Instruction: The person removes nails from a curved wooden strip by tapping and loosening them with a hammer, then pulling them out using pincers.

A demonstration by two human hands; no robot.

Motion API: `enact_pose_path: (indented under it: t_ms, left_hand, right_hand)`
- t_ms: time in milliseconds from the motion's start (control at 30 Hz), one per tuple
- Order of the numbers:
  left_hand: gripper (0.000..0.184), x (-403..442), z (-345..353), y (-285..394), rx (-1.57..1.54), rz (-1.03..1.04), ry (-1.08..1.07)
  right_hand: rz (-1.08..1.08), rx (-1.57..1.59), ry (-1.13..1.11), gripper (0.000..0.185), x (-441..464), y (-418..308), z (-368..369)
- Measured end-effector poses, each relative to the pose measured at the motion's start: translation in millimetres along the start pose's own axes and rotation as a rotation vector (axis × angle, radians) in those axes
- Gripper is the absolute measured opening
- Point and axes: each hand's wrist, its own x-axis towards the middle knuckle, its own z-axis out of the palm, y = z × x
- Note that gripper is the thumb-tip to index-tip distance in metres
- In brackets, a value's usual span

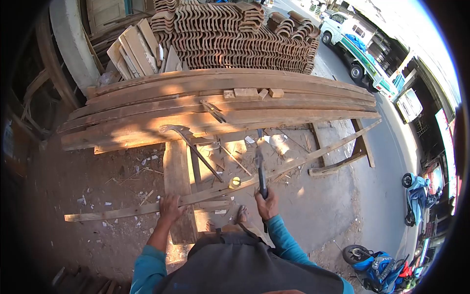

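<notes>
My left hand (pixel 170 208) is closed on a long thin wooden strip (pixel 289 164), near its left end. Under the strip there lies a thick wooden plank (pixel 177 171) pointing away from me. My right hand (pixel 267 203) grips a tool with a black handle (pixel 263 182), held upright; its metal upper end is too narrow in view to name. By the strip's middle sits a small yellow round item (pixel 235 182). A curved dark metal bar (pixel 200 156) leans from the stacked beams towards the strip. Pincers (pixel 214 112) rest on the beams.
Long wooden beams (pixel 147 115) are stacked across in front, with small wood blocks (pixel 245 93) on top. Behind them rise piled clay roof tiles (pixel 210 36). A wooden trestle (pixel 338 169) stands at right. Motorbikes (pixel 374 264) and a truck (pixel 364 54) are along the road.
</notes>
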Motion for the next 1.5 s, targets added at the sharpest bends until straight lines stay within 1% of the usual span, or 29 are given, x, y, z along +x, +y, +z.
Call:
enact_pose_path:
  t_ms: [33, 100, 133, 200, 267, 300, 367, 400, 433, 467, 533, 600, 633, 700, 767, 800, 867, 900, 967, 1033, 1067, 1100, 1133, 1200, 1233, 1333, 1400, 1467, 1500]
  left_hand:
    - [0.056, -2.4, -0.6, 0.5, -0.007, -0.012, -0.022]
    - [0.056, 0.1, -0.9, 1.6, -0.006, 0.013, 0.032]
    - [0.056, 2.5, -1.1, 1.5, -0.003, 0.028, 0.036]
    - [0.055, 2.5, 5.7, -1.8, 0.001, 0.046, 0.061]
    - [0.052, 0.4, -12.9, 11.9, -0.029, 0.009, 0.041]
    - [0.054, 0.8, -14.7, 12.8, -0.017, -0.016, -0.003]
    - [0.058, 1.8, -6.4, 6.1, 0.026, 0.008, 0.011]
    - [0.058, 1.1, -5.5, 4.8, 0.021, -0.007, -0.012]
    - [0.06, -0.3, -7.1, 4.1, 0.014, -0.016, -0.018]
    - [0.061, 1.0, -8.7, 2.4, 0.014, -0.018, -0.016]
    - [0.062, 3.5, -5.8, -0.1, 0.026, -0.008, 0.007]
    - [0.063, -0.8, 13.1, -13.4, 0.038, 0.02, 0.001]
    - [0.063, -0.1, 37.4, -34.6, -0.037, 0.051, 0.073]
    - [0.064, -6.1, 36.1, -32.3, -0.111, 0.078, 0.129]
    - [0.065, 1.7, -15.5, 7.5, -0.012, -0.057, -0.087]
    - [0.065, 0.4, -13.8, 4.0, -0.004, -0.052, -0.084]
    - [0.064, -0.6, -3.2, -5.5, 0.005, 0.031, 0.057]
    - [0.064, 3.6, -3.7, -4.8, 0.0, 0.028, 0.069]
    - [0.063, 0.0, -3.8, -0.4, 0.055, 0.033, 0.001]
    - [0.06, -1.8, -8.0, 2.2, 0.05, 0.032, 0.032]
    - [0.057, -1.2, -8.4, 4.5, 0.047, 0.049, 0.076]
    - [0.057, -1.7, -8.1, 5.2, 0.038, 0.041, 0.075]
    - [0.058, -1.6, -8.4, 5.7, 0.042, 0.042, 0.062]
    - [0.058, 1.4, -8.2, 6.8, 0.043, 0.047, 0.058]
    - [0.058, 1.6, -8.1, 7.2, 0.044, 0.042, 0.051]
    - [0.059, 1.2, -9.6, 9.2, 0.042, 0.006, -0.018]
    - [0.06, 0.9, -14.6, 10.0, 0.033, -0.005, -0.054]
    - [0.06, -2.4, -4.8, 5.3, 0.054, 0.05, 0.061]
    - [0.06, -1.3, -2.8, 3.9, 0.039, 0.023, 0.04]
  right_hand:
    - [0.019, 0.132, 0.152, 0.028, 19.0, 8.6, -9.1]
    - [0.2, 0.576, 0.24, 0.02, 53.2, 6.0, -41.8]
    - [0.181, 0.63, 0.304, 0.02, 66.6, 4.7, -57.2]
    - [0.299, 0.564, 0.377, 0.02, 84.4, 29.5, -75.6]
    - [0.389, 0.69, 0.232, 0.023, 82.1, 86.0, -73.7]
    - [0.438, 0.649, 0.137, 0.023, 70.3, 103.6, -62.0]
    - [0.477, 0.358, -0.171, 0.02, 25.3, 51.2, -21.5]
    - [0.268, 0.034, -0.403, 0.023, -2.2, 40.7, 2.9]
    - [-0.23, -0.095, -0.467, 0.027, -27.6, 28.0, 25.7]
    - [0.083, 0.118, -0.45, 0.029, -40.3, 4.6, 24.6]
    - [0.058, 0.051, -0.514, 0.027, -32.7, -23.6, 16.9]
    - [-0.145, -0.091, -0.755, 0.027, -37.0, -51.6, 17.3]
    - [-0.127, -0.084, -0.753, 0.027, -40.3, -57.7, 23.4]
    - [-0.534, -0.074, -0.868, 0.028, -49.5, -66.7, 44.2]
    - [-0.529, -0.09, -0.906, 0.029, -58.8, -61.2, 66.4]
    - [-0.539, -0.119, -0.937, 0.03, -59.0, -54.7, 75.4]
    - [-0.275, -0.125, -0.794, 0.031, -51.3, -20.2, 71.1]
    - [-0.108, -0.08, -0.557, 0.03, -45.7, 11.1, 64.7]
    - [-0.046, -0.106, -0.424, 0.033, -21.8, 15.0, 28.3]
    - [-0.131, -0.113, -0.175, 0.03, -16.6, 12.2, 8.0]
    - [0.011, 0.049, -0.048, 0.027, -6.9, 33.6, -3.0]
    - [0.211, 0.337, 0.057, 0.025, 4.7, 7.0, -21.1]
    - [0.192, 0.49, 0.225, 0.022, 21.0, 4.8, -35.0]
    - [0.271, 0.628, 0.404, 0.019, 52.3, 11.0, -73.0]
    - [0.271, 0.627, 0.486, 0.02, 64.3, 30.2, -86.1]
    - [0.409, 0.587, 0.522, 0.02, 72.7, 77.2, -86.6]
    - [0.47, 0.622, 0.279, 0.02, 48.0, 86.8, -53.0]
    - [0.525, 0.398, -0.103, 0.023, 3.6, 39.3, -1.9]
    - [0.063, -0.044, -0.382, 0.025, -18.7, 44.5, 21.9]
